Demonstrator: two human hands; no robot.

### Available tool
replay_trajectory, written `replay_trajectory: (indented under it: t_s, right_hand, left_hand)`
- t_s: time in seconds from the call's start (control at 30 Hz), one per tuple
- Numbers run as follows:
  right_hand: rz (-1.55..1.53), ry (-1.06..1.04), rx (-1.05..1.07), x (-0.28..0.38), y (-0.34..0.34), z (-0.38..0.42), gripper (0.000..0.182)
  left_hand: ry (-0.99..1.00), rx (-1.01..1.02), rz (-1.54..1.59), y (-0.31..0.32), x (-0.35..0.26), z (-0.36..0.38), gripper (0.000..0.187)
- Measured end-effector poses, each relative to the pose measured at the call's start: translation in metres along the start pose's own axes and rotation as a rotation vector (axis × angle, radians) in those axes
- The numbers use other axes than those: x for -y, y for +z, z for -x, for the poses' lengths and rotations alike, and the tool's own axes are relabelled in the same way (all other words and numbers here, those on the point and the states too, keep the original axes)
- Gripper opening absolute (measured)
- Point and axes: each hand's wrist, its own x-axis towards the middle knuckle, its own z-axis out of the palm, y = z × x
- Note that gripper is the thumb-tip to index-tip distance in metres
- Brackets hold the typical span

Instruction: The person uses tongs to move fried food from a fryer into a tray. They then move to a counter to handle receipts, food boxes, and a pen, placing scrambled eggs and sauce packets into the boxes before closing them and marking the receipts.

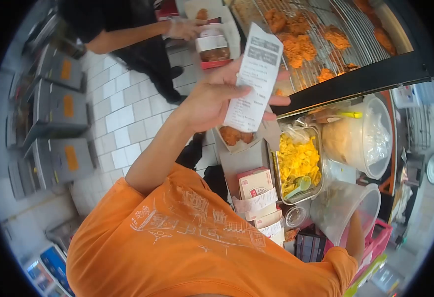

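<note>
Receipt (pixel 253 79) held up in the person's left hand (pixel 212 101), pinched along its lower edge between thumb and fingers (pixel 276 100), so that most of the slip stands free above the grip. The paper is thin and printed; it should weigh next to nothing, bend at the slightest push and crease or tear if squeezed hard, so a light pinch near one edge, clear of the print, seems the soundest hold. Grease from nearby food would probably mark it.

Just below the grip lies an open carton (pixel 236 136) with pieces of fried chicken in it. Farther below the grip stand small boxes (pixel 256 185) with paper slips wrapped around or tucked on them. Beside these, to the far side of the carton from the forearm, a metal pan (pixel 318 148) holds yellow food and a pale scoop (pixel 300 185); past it stand a large lidded tub (pixel 375 143) and a clear plastic container (pixel 348 210).

Beyond the top of the receipt, a wire rack (pixel 326 49) carries more fried chicken (pixel 296 47).

The right hand is not clearly seen; only an orange-sleeved arm reaches toward the clear container, and whether that hand is open or closed cannot be told.

A co-worker's gloved hand (pixel 182 28) rests at a red-and-white box (pixel 213 47), well apart from the grip, above a white tiled floor (pixel 123 119).
</note>
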Motion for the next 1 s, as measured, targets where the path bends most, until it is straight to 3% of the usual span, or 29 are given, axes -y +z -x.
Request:
replay_trajectory:
  t_s: [0.07,0.17,0.2,0.37,0.4,0.47,0.53,0.6,0.63,0.67,0.7,0.77,0.83,0.9,0.93,0.97,1.0]
  right_hand:
    - [0.020,-0.001,0.017,0.034,0.003,0.019,0.042]
    - [0.057,0.019,0.037,-0.005,-0.016,0.020,0.046]
    - [0.067,0.041,0.043,-0.054,-0.024,0.038,0.047]
    - [0.129,0.233,0.046,-0.140,-0.028,0.092,0.055]
    - [0.128,0.257,0.037,-0.222,-0.018,0.090,0.055]
    - [0.190,0.230,-0.224,-0.293,0.021,0.085,0.057]
    - [0.373,0.161,-0.534,-0.289,0.031,0.102,0.043]
    - [0.542,0.263,-0.303,-0.254,-0.003,0.124,0.032]
    - [0.677,0.269,-0.426,-0.180,-0.022,0.143,0.031]
    - [0.676,0.319,-0.419,-0.066,-0.042,0.152,0.031]
    - [0.101,0.358,-0.698,0.023,-0.067,0.174,0.026]
    - [-0.659,0.205,-1.024,0.068,-0.038,0.172,0.021]
    - [-0.604,0.389,-0.959,0.213,-0.032,0.174,0.022]
    - [-0.346,0.023,-0.917,0.253,0.008,0.160,0.024]
    - [-0.911,-0.030,-0.790,0.292,0.030,0.146,0.022]
    - [-1.022,0.068,-0.689,0.326,0.053,0.127,0.017]
    - [-0.829,0.046,-0.733,0.362,0.076,0.111,0.016]
  left_hand:
    - [0.043,-0.036,-0.074,0.009,-0.002,0.011,0.063]
    - [0.086,-0.068,-0.099,0.018,-0.003,0.019,0.062]
    - [0.094,-0.079,-0.121,0.021,-0.004,0.018,0.062]
    - [0.106,-0.017,-0.084,0.023,-0.003,0.017,0.061]
    - [0.109,-0.012,-0.095,0.022,-0.003,0.018,0.061]
    - [0.103,0.016,-0.094,0.016,-0.006,0.020,0.061]
    - [0.090,0.052,-0.083,0.010,-0.010,0.021,0.061]
    - [0.059,0.085,-0.057,0.005,-0.017,0.024,0.061]
    - [0.054,0.079,-0.045,0.001,-0.020,0.025,0.061]
    - [0.022,0.112,-0.029,-0.005,-0.025,0.025,0.061]
    - [0.030,0.102,-0.035,-0.011,-0.030,0.026,0.060]
    - [0.030,0.090,-0.041,-0.022,-0.037,0.026,0.059]
    - [0.007,0.098,-0.019,-0.033,-0.044,0.027,0.059]
    - [-0.015,0.112,0.006,-0.041,-0.049,0.027,0.059]
    - [-0.019,0.120,0.005,-0.044,-0.051,0.027,0.060]
    - [-0.018,0.127,0.005,-0.047,-0.054,0.027,0.060]
    - [-0.030,0.149,0.009,-0.044,-0.057,0.027,0.060]
